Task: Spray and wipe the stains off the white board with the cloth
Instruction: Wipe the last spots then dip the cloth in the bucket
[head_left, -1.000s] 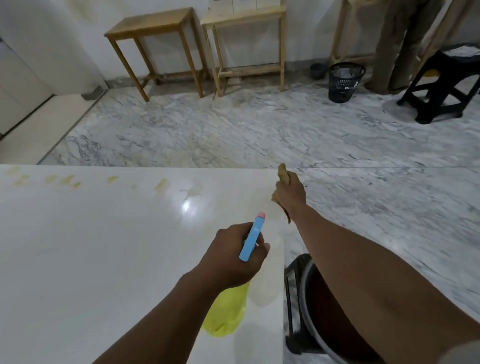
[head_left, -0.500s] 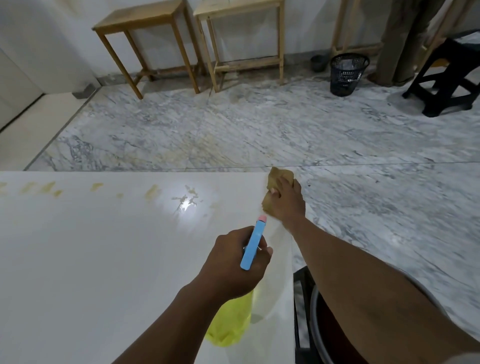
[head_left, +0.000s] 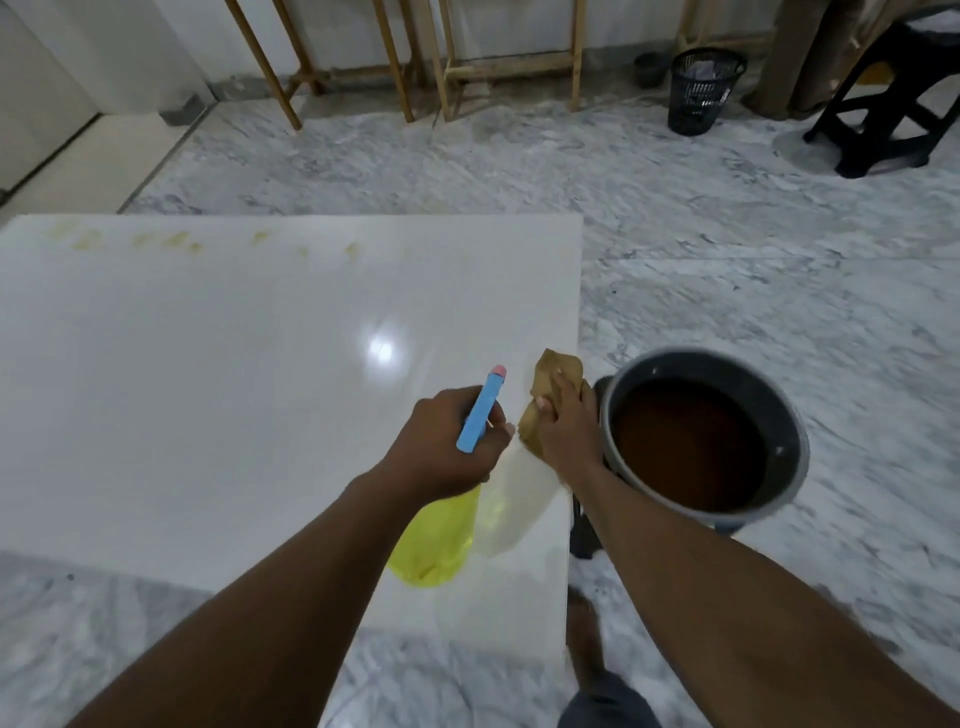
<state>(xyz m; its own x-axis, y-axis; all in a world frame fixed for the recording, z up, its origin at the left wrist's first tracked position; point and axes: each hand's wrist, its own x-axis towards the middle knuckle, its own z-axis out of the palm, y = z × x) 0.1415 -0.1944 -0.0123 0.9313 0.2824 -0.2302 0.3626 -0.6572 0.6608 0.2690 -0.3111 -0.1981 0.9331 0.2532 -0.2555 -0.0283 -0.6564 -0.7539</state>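
White board (head_left: 208, 389), seemingly yellowish far-edge stains (head_left: 171, 240); left fingers (head_left: 493, 415) round spray bottle (head_left: 436, 540), right fingers (head_left: 558, 402) round cloth (head_left: 560, 366).

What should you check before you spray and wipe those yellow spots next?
1. Left hand grips spray bottle: ok.
2. Right hand holds cloth: ok.
3. Yellow liquid left in bottle: ok.
4. Stains wiped off white board: not ok, several along far edge.
5. Cloth near stains: not ok, it is at the right edge.
6. Bucket off the board: ok, beside it.
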